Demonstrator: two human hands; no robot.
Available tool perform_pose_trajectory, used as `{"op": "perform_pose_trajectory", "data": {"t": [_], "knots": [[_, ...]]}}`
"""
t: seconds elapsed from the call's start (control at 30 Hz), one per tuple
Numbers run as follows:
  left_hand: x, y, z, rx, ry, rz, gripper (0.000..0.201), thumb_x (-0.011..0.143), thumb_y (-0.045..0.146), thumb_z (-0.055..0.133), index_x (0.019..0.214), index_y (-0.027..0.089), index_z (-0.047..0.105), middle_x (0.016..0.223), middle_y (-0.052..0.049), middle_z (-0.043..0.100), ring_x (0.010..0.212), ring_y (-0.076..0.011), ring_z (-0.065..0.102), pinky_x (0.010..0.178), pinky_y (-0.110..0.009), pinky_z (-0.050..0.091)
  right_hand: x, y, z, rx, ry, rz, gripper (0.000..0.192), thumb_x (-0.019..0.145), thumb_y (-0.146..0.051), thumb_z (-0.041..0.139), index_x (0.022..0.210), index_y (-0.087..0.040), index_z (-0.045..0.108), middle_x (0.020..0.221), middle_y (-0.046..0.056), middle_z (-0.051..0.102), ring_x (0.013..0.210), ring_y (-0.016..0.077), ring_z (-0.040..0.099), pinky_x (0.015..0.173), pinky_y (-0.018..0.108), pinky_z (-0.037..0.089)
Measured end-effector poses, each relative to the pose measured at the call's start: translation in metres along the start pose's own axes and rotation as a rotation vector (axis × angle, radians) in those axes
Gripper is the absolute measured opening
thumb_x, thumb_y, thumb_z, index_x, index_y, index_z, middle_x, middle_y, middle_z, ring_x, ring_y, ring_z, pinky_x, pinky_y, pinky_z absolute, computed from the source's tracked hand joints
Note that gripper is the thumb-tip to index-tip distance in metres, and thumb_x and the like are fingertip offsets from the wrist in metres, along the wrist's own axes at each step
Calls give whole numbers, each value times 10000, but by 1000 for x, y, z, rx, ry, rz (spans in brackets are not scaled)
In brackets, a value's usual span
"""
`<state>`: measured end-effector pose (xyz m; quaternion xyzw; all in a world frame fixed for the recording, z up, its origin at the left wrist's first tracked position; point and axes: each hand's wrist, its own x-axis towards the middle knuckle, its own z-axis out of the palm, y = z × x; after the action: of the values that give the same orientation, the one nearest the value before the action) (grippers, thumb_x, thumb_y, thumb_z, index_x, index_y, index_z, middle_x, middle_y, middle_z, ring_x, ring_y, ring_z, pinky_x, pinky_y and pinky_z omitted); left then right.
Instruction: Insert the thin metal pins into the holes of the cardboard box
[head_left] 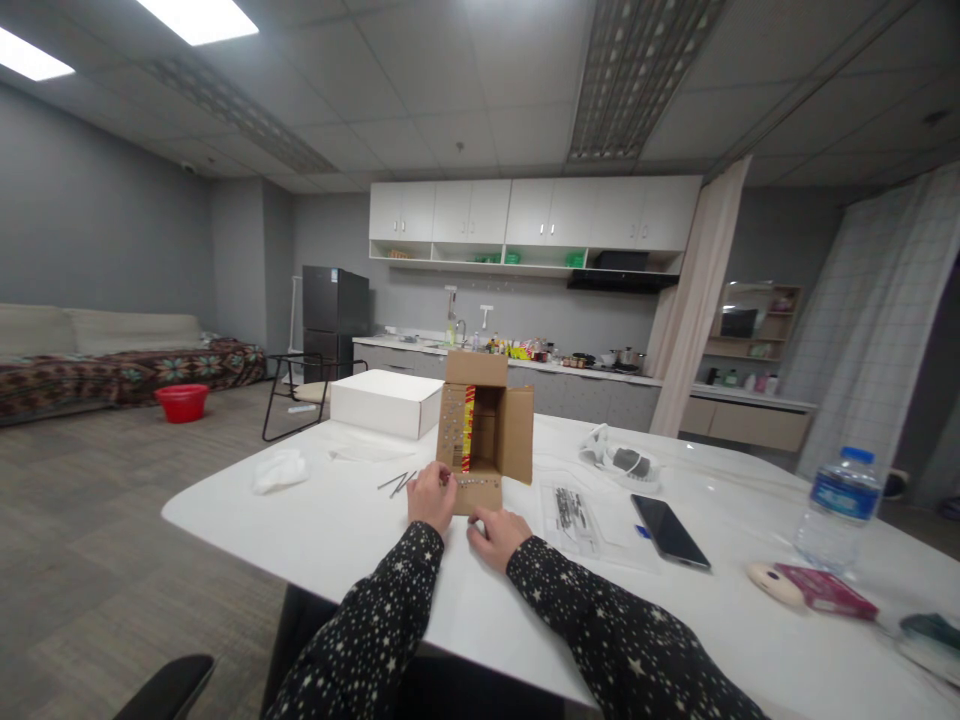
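An open cardboard box (517,435) stands on the white table with its flaps spread and its opening toward me. Small shiny dots run in rows along its left flap (453,430) and front flap (478,497). At the left edge of that front flap is my left hand (431,497), fingers pinched together; whatever is between them is too small to make out. My right hand (499,538) rests at the front flap's near right corner, closed with fingers curled, and their tips are partly hidden. Several thin dark sticks (397,483) lie just left of my left hand.
A white box (384,402) stands behind to the left, crumpled white tissue (280,470) nearer. On the right are a clear plastic packet (571,520) with dark pieces, a phone (670,530), a white corded item (619,458), a water bottle (840,510) and a maroon packet (825,592).
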<state>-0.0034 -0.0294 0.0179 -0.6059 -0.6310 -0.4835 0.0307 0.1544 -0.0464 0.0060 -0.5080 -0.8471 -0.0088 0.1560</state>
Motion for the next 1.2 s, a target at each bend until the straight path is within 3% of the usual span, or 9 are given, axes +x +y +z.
{"op": "perform_pose_trajectory", "data": {"t": [0.23,0.63,1.2], "knots": [[-2,-2,2,-86,58,130,47,797,224,476,793,202,517,742,-4,608,739,-148,567,777,-295,408,0,-2,-2,-3,-25,12,292,859,-399,417,1027,-279,622,797,10,686,766,181,619,640,258,329],[-7,-6,12,-122,-277,177,92,743,177,497,802,198,565,732,7,627,672,-122,561,665,-246,423,-1,-1,-3,-8,-32,0,297,860,-405,410,1047,-277,603,822,12,684,777,182,619,647,256,339],[-7,-10,18,-56,-365,261,128,688,103,525,765,170,601,784,-23,616,762,-151,540,730,-270,402,0,0,-1,-53,-22,9,327,863,-417,381,1074,-293,597,900,28,697,793,197,636,627,268,341]]}}
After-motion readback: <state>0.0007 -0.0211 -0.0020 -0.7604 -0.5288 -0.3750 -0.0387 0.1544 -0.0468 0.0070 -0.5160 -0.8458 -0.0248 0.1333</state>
